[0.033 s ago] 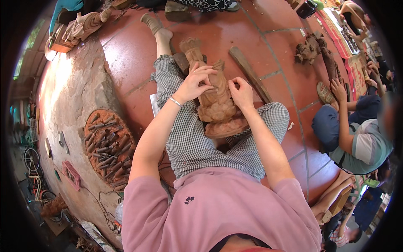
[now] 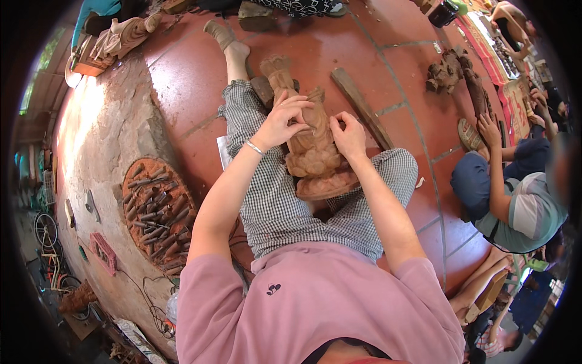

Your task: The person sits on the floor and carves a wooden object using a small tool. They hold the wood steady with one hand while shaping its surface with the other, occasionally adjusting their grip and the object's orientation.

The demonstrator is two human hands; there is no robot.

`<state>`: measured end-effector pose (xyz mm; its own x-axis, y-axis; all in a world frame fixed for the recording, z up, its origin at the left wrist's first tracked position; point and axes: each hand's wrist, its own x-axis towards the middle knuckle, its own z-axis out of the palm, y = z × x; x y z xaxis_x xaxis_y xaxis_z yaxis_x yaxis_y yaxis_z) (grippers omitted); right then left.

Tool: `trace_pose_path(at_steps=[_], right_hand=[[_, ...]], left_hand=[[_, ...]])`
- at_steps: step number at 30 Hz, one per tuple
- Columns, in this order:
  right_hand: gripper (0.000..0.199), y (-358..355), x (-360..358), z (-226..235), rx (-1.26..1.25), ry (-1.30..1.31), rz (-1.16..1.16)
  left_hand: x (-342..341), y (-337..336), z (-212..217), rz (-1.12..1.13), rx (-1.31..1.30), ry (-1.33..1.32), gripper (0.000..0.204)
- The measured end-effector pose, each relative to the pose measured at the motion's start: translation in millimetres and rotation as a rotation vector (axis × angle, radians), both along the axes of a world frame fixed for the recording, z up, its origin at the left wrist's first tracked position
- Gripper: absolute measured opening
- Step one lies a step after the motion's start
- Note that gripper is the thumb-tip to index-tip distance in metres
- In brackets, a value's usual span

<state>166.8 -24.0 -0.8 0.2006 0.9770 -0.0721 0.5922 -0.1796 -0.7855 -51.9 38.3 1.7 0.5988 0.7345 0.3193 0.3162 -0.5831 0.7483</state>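
A carved wooden figure (image 2: pixel 313 157) with a rounded, petal-like base leans between my legs, its narrower top pointing away from me. My left hand (image 2: pixel 284 123) lies over the upper left of the carving, thumb and forefinger pinched near its middle and the other fingers curved above. At the carving's right side, my right hand (image 2: pixel 350 137) is closed with thumb and fingertips together. Whatever either pinch holds is too small or hidden to make out. A bracelet circles my left wrist.
A round tray (image 2: pixel 128 176) of many chisel-like tools stands on my left. Beyond the carving, a wooden bar (image 2: pixel 362 108) lies on the red tiles. A person (image 2: pixel 515 194) sits at the right near a gnarled wood piece (image 2: pixel 444 71). Another carving (image 2: pixel 127 37) lies at the far left.
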Motion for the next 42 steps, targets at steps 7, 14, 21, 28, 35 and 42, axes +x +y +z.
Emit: trace_pose_path(at_steps=[7, 14, 21, 28, 35, 42], right_hand=[[0.022, 0, -5, 4, 0.019, -0.116, -0.006], [0.025, 2, 4, -6, 0.070, -0.015, 0.039], [0.026, 0, -5, 3, 0.037, -0.101, -0.021], [0.025, 2, 0, -6, 0.100, -0.071, 0.011], [0.025, 3, 5, -2, 0.034, -0.037, 0.020], [0.025, -1, -2, 0, 0.036, -0.080, 0.018]], left_hand=[[29, -16, 1, 0.193, 0.059, 0.128, 0.024], [19, -1, 3, 0.054, 0.042, 0.050, 0.021], [15, -12, -2, 0.141, 0.033, 0.010, 0.021], [48, -20, -4, 0.301, 0.089, 0.134, 0.021], [-47, 3, -1, 0.185, 0.041, 0.002, 0.024], [-23, -6, -3, 0.141, -0.056, -0.064, 0.022]])
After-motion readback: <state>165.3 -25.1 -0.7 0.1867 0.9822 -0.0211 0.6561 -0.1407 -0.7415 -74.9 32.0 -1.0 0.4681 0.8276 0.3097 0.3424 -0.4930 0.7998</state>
